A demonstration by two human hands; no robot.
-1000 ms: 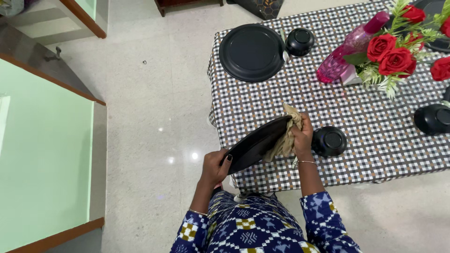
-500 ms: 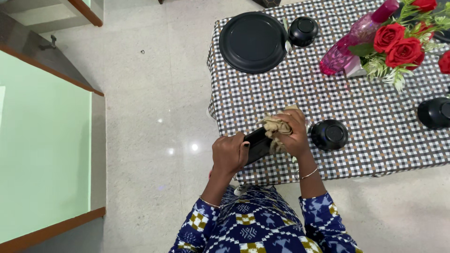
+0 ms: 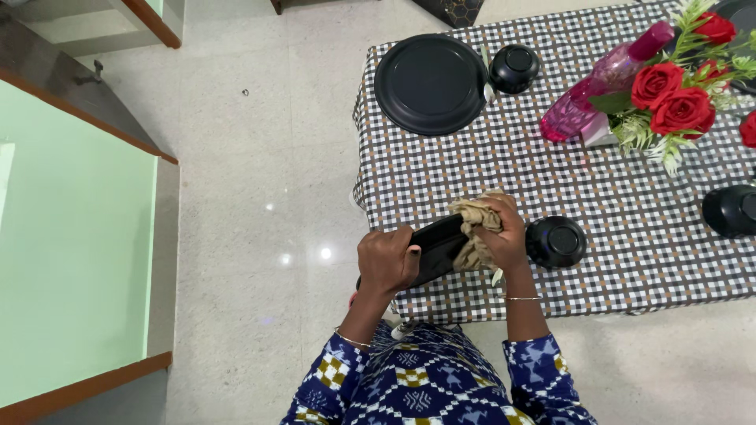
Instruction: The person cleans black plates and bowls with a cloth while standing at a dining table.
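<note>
A black plate (image 3: 438,245) is held tilted on edge over the near left corner of the checked tablecloth (image 3: 551,173). My left hand (image 3: 386,260) grips the plate's left rim. My right hand (image 3: 502,234) presses a bunched beige cloth (image 3: 475,223) against the plate's right side. An upturned black bowl (image 3: 556,242) sits on the table just right of my right hand.
A second black plate (image 3: 431,83) and a black bowl (image 3: 513,68) lie at the table's far left. A pink bottle (image 3: 602,82) and red roses (image 3: 671,85) stand at the back right, another black bowl (image 3: 730,209) at the right edge. Pale tiled floor (image 3: 260,197) spreads to the left.
The plate has turned more edge-on and my left hand has slid over its rim. My right hand has rubbed the cloth from the plate's far end back along it.
</note>
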